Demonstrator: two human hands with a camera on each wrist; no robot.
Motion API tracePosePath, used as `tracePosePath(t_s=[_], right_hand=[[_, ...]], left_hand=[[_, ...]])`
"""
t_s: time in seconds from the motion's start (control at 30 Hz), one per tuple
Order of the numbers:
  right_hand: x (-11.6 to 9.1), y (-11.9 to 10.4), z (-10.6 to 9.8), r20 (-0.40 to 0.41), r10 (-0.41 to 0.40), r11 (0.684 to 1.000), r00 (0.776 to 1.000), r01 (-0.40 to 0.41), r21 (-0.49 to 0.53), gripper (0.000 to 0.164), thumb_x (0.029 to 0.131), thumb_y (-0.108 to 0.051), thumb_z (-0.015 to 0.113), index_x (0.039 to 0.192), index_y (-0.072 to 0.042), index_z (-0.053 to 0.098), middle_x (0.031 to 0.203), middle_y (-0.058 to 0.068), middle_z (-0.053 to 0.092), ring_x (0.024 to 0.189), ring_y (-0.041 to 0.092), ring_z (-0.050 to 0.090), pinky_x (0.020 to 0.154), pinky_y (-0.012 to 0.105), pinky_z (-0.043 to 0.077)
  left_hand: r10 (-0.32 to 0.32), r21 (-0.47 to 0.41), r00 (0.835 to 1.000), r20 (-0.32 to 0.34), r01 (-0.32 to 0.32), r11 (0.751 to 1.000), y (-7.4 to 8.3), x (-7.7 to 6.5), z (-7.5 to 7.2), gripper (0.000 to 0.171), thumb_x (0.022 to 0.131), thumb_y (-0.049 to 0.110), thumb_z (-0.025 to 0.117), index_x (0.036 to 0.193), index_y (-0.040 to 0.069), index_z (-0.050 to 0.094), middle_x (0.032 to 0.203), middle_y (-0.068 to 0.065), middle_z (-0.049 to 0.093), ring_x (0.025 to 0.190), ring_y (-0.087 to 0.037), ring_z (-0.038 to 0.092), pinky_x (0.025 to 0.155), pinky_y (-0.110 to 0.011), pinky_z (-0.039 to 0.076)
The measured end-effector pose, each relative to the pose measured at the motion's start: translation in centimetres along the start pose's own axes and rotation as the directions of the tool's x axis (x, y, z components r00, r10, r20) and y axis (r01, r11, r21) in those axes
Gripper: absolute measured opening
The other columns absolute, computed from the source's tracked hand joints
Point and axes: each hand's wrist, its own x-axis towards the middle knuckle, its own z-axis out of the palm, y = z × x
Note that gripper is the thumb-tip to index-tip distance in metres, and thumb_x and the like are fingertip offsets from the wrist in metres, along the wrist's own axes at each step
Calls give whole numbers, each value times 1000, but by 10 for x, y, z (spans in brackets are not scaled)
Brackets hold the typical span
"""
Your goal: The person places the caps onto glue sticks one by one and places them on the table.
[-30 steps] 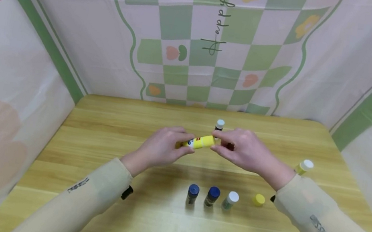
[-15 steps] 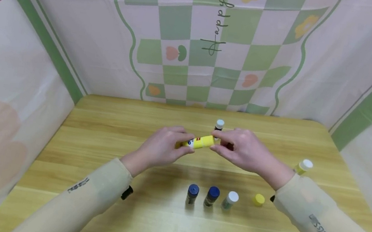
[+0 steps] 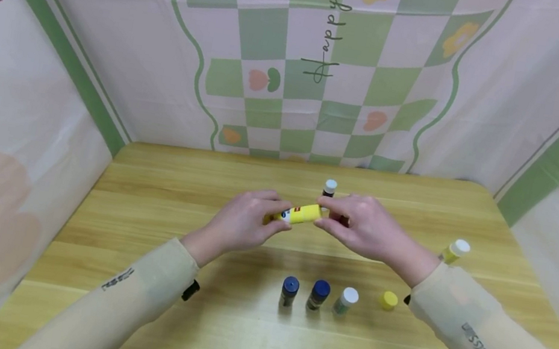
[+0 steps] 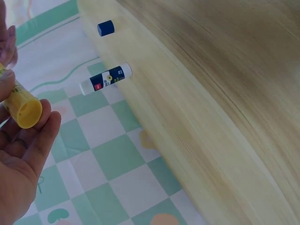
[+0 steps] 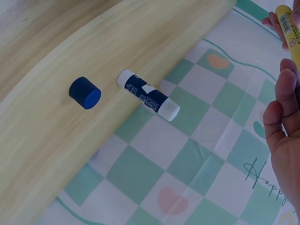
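In the head view, a yellow glue stick point(image 3: 300, 214) lies sideways between my two hands over the table. My left hand point(image 3: 249, 221) grips its left end between thumb and fingers. The thumb and fingertips of my right hand point(image 3: 367, 228) pinch the other end. The left wrist view shows the tube's yellow hollow end point(image 4: 29, 112) by the left fingers. Close behind my right hand stands a dark-blue glue stick with white ends point(image 3: 329, 188). A blue cap point(image 5: 85, 93) stands near it in the right wrist view; my right hand hides it in the head view.
Toward the front stand two dark tubes, one with a blue top point(image 3: 290, 289) and one with a blue cap point(image 3: 319, 294). Beside them are a white-capped tube point(image 3: 347, 300) and a loose yellow cap point(image 3: 389, 300). Another yellow glue stick point(image 3: 454, 251) with a white top stands beyond my right forearm.
My right wrist and forearm have turned slightly, and the hand has shifted a little left. My left hand keeps the same grip, and the things on the table stay put.
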Motion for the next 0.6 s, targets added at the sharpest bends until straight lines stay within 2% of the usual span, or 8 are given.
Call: tracePosePath(t_s=[0.23, 0.6], right_hand=[[1, -1, 2, -20, -20, 1000, 1000, 21, 15, 28, 87, -7, 80, 112, 4, 73, 70, -4, 62, 59, 0, 45, 49, 18, 45], [1, -2, 5, -32, -45, 998, 998, 46, 42, 18, 87, -3, 78, 104, -3, 71, 66, -8, 55, 57, -2, 39, 46, 17, 40]], left_hand=[[47, 33, 998, -45, -45, 998, 0, 0, 1, 32, 94, 22, 77, 121, 7, 74, 109, -5, 73, 79, -10, 66, 68, -21, 55], [102, 75, 990, -94, -95, 993, 2, -3, 4, 31, 93, 21, 78, 119, 4, 75, 105, -6, 73, 76, -11, 64, 66, -21, 55]])
